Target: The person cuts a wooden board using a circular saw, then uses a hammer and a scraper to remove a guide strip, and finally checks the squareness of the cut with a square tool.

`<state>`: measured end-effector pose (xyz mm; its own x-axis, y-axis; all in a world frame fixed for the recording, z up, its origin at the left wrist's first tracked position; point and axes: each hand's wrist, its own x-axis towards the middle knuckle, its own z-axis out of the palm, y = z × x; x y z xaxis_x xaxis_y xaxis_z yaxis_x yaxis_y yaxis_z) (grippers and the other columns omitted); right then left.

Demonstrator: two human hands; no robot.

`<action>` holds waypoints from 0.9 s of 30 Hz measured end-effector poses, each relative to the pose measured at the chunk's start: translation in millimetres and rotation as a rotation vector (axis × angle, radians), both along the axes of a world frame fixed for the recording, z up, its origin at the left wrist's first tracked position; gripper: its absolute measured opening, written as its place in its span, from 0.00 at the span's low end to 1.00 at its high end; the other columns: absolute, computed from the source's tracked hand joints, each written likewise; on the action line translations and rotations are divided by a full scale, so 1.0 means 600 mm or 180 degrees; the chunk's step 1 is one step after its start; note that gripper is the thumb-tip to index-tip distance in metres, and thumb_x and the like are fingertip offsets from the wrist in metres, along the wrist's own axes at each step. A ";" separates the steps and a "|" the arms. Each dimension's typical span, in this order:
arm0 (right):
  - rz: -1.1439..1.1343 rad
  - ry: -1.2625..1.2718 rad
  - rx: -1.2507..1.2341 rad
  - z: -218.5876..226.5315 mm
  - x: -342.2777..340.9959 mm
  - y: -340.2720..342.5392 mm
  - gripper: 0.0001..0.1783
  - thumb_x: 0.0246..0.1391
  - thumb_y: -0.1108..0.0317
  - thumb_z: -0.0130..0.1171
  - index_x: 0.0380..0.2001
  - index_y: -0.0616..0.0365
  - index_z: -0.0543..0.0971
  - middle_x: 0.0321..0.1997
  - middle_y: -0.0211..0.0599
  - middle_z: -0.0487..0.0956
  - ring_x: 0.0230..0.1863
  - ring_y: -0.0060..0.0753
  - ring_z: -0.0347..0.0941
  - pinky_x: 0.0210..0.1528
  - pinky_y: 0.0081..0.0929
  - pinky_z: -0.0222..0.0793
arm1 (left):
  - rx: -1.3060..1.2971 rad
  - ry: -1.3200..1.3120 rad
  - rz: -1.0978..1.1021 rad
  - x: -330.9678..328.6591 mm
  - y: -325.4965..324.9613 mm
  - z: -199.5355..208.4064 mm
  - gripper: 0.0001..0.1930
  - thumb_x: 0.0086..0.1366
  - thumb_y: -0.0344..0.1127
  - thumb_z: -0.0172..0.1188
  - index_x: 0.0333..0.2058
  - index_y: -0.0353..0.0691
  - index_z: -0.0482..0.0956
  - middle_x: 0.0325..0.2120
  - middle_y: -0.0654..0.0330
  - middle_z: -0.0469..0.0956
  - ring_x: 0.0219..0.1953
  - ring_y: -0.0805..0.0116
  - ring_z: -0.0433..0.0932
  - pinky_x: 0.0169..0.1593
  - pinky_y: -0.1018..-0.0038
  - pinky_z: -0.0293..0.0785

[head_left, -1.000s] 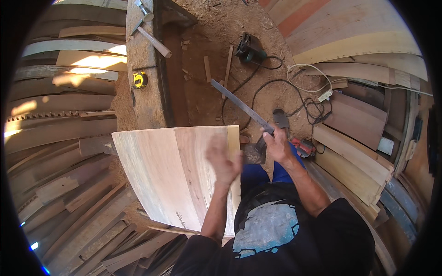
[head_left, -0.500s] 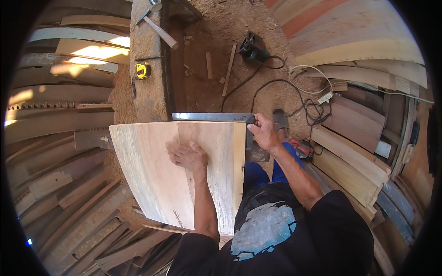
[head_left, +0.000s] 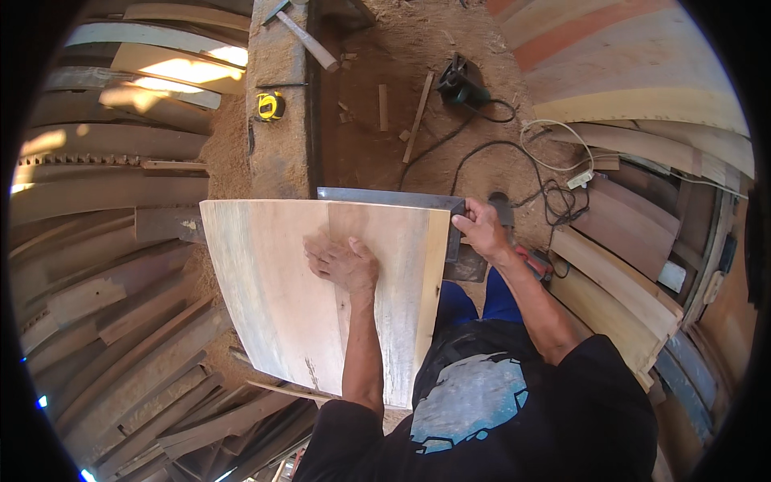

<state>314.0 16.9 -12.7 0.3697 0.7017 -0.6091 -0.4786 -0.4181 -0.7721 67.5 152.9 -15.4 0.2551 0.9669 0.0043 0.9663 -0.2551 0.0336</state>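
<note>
A wide wooden panel (head_left: 265,281) made of joined boards stands out in front of me, pale with greyish streaks and a yellow strip on its right side. My left hand (head_left: 345,263) lies on its face, fingers spread, holding nothing. At the panel's top right corner my right hand (head_left: 482,229) pinches a dark metal try square (head_left: 385,195). One arm of the square runs along the panel's far edge, and the other goes down beside its right edge. Part of the square is hidden behind the panel and my fingers.
A sawdust-covered bench beam (head_left: 277,161) carries a yellow tape measure (head_left: 271,106) and a hammer (head_left: 309,40). On the dusty ground beyond sit a dark green power tool (head_left: 463,83), its cable, and a white extension socket (head_left: 580,179). Stacked planks (head_left: 112,189) line both sides.
The whole view has shifted, so bench, tools and panel appear farther right. The panel's far edge looks more slanted, and the square stays along it in my right hand.
</note>
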 end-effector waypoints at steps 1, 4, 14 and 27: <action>0.0001 0.0071 -0.0020 0.002 0.001 0.000 0.13 0.61 0.79 0.57 0.49 0.69 0.77 0.38 0.31 0.81 0.37 0.18 0.75 0.39 0.20 0.71 | 0.0014 -0.0029 -0.0033 0.000 -0.001 -0.001 0.40 0.68 0.45 0.51 0.71 0.30 0.46 0.72 0.30 0.43 0.72 0.27 0.44 0.71 0.38 0.40; -0.0254 0.0392 0.0106 0.004 -0.002 0.004 0.12 0.61 0.79 0.57 0.48 0.69 0.77 0.38 0.32 0.81 0.37 0.18 0.75 0.39 0.20 0.72 | 0.0084 0.0030 -0.0094 0.000 -0.001 -0.006 0.42 0.68 0.45 0.52 0.71 0.29 0.44 0.72 0.29 0.44 0.72 0.28 0.43 0.72 0.39 0.39; -0.0244 0.0216 -0.0051 0.008 -0.003 0.005 0.11 0.60 0.80 0.56 0.46 0.69 0.78 0.39 0.34 0.82 0.38 0.20 0.77 0.41 0.20 0.73 | 0.0049 -0.0027 -0.0099 -0.005 0.001 -0.004 0.40 0.69 0.46 0.49 0.71 0.29 0.45 0.71 0.27 0.44 0.71 0.26 0.45 0.71 0.38 0.40; 0.0123 0.0077 -0.0107 0.002 0.003 0.003 0.12 0.61 0.80 0.56 0.47 0.70 0.77 0.39 0.34 0.81 0.39 0.20 0.77 0.43 0.21 0.74 | 0.0124 -0.0008 -0.0110 0.001 -0.001 -0.002 0.40 0.68 0.46 0.50 0.70 0.29 0.47 0.70 0.26 0.45 0.70 0.24 0.47 0.69 0.36 0.41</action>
